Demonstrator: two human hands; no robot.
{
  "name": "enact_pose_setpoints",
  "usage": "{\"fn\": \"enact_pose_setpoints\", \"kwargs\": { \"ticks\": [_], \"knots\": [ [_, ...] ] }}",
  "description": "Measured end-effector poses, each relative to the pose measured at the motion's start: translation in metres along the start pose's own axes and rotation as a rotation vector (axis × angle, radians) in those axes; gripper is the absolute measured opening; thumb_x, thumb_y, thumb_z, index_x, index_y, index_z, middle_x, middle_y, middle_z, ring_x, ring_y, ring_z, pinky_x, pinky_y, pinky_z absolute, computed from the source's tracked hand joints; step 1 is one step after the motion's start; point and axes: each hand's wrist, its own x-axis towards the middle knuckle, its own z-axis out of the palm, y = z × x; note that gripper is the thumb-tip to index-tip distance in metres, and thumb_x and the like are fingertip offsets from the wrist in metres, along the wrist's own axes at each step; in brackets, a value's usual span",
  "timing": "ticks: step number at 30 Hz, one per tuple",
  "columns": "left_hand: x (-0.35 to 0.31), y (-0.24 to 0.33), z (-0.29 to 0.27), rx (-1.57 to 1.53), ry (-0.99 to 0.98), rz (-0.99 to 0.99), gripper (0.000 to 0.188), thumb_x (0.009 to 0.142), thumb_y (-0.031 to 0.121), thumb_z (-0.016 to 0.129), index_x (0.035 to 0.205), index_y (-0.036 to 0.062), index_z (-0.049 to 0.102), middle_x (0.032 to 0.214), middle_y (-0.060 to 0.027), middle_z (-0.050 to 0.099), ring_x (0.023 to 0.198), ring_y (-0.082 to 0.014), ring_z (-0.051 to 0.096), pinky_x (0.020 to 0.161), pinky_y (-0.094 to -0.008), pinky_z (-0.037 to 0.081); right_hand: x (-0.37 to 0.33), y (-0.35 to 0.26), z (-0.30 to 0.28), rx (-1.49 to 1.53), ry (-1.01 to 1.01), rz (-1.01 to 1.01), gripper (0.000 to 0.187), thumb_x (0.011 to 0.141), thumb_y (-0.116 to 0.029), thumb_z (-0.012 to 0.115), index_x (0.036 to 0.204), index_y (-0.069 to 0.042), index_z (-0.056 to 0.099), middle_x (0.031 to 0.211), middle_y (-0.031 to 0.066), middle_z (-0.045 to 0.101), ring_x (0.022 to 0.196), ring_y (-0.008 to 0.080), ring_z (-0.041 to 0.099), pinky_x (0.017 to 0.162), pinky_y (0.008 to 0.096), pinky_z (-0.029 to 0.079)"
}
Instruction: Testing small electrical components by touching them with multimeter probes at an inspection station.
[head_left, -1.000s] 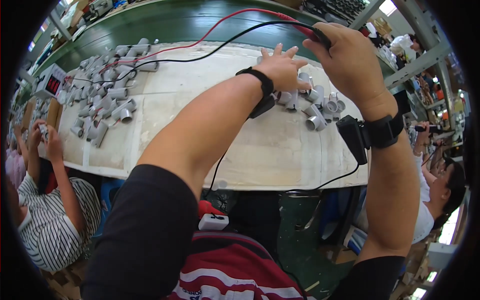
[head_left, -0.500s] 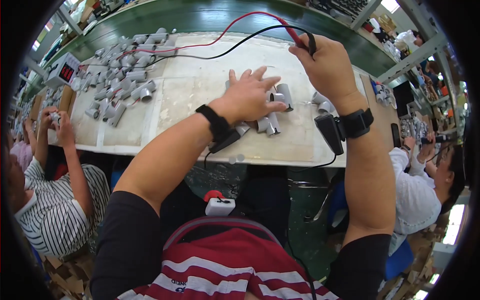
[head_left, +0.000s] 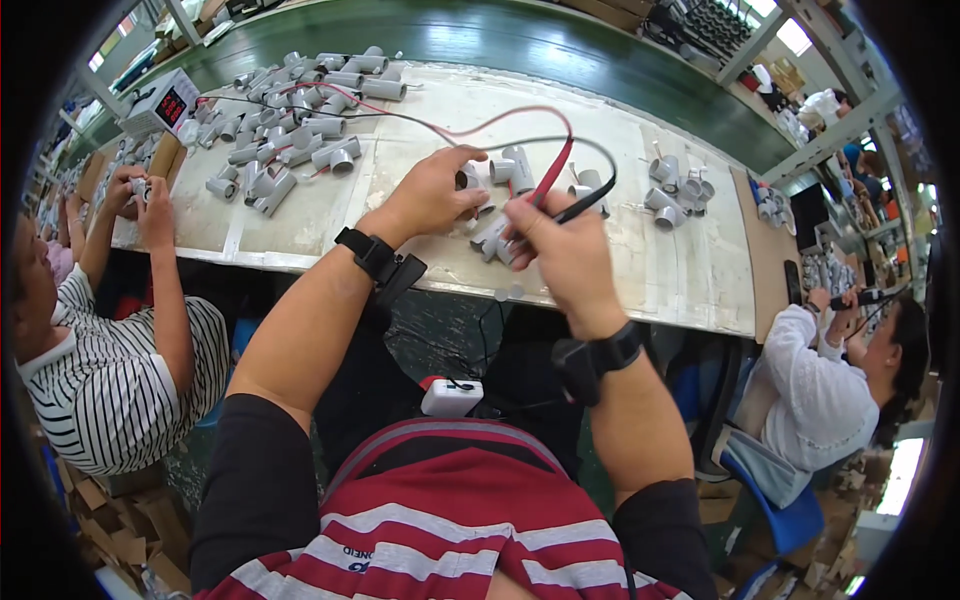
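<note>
My left hand (head_left: 432,195) has its thumb and fingers curled round a grey tee-shaped pipe fitting (head_left: 467,178), mostly hidden by the hand. My right hand (head_left: 572,255) is closed on a red test probe (head_left: 549,178) and a black test probe (head_left: 584,206), their leads looping up and left across the table. Just beside and below its fingers lies another grey fitting (head_left: 490,238). More grey tee fittings (head_left: 517,168) stand just beyond, between the hands. The probe tips are hidden by my right fingers, so whether they touch a fitting I cannot tell.
A heap of grey fittings (head_left: 300,125) covers the table's left part. Beside it stands a white meter box (head_left: 163,103) with a red display. A small group of fittings (head_left: 680,188) lies at right. Seated co-workers (head_left: 120,375) flank me; a green surface (head_left: 480,50) runs behind.
My right hand has come down and left with the probes, from high above the table to the fittings. My left hand has gone from spread fingers to curling round a fitting. The view has shifted.
</note>
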Motion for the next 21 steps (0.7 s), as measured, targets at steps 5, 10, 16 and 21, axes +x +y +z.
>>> {"fn": "enact_pose_setpoints", "kwargs": {
  "ticks": [5, 10, 16, 21],
  "knots": [
    [-0.022, -0.035, -0.005, 0.123, 0.077, 0.300, 0.051, 0.083, 0.026, 0.084, 0.127, 0.0064, 0.068, 0.126, -0.0183, 0.064, 0.111, -0.0311, 0.064, 0.098, -0.0401, 0.051, -0.029, 0.031, 0.048, 0.397, -0.063, 0.172, 0.019, 0.100, -0.019, 0.070, 0.100, 0.000, 0.069, 0.079, 0.0077, 0.070, 0.063, 0.0126, 0.065, 0.052, 0.0252, 0.051],
    [-0.042, -0.028, -0.016, 0.161, 0.018, 0.291, 0.049, 0.081, 0.027, 0.085, 0.122, 0.0051, 0.070, 0.125, -0.0158, 0.067, 0.112, -0.0321, 0.064, 0.098, -0.0424, 0.051, -0.015, 0.052, 0.052, 0.375, -0.031, 0.149, 0.021, 0.101, -0.020, 0.070, 0.099, 0.001, 0.068, 0.080, 0.0083, 0.070, 0.063, 0.0130, 0.065, 0.052, 0.0252, 0.051],
    [-0.070, -0.022, -0.026, 0.143, 0.163, 0.184, 0.044, 0.082, 0.031, 0.082, 0.114, 0.0026, 0.071, 0.109, -0.0158, 0.071, 0.102, -0.0329, 0.067, 0.089, -0.0395, 0.053, 0.013, 0.066, 0.032, 0.244, 0.096, 0.054, 0.022, 0.101, -0.021, 0.070, 0.100, 0.001, 0.069, 0.081, 0.0090, 0.071, 0.063, 0.0131, 0.065, 0.053, 0.0251, 0.051],
    [-0.087, -0.022, -0.033, -0.071, 0.131, -0.151, 0.043, 0.083, 0.029, 0.080, 0.113, -0.0005, 0.070, 0.098, -0.0157, 0.072, 0.089, -0.0266, 0.070, 0.077, -0.0355, 0.056, 0.021, 0.060, 0.039, 0.258, 0.125, 0.011, 0.021, 0.100, -0.020, 0.071, 0.101, 0.001, 0.069, 0.082, 0.0088, 0.071, 0.063, 0.0126, 0.064, 0.054, 0.0250, 0.051]
  ]
}}
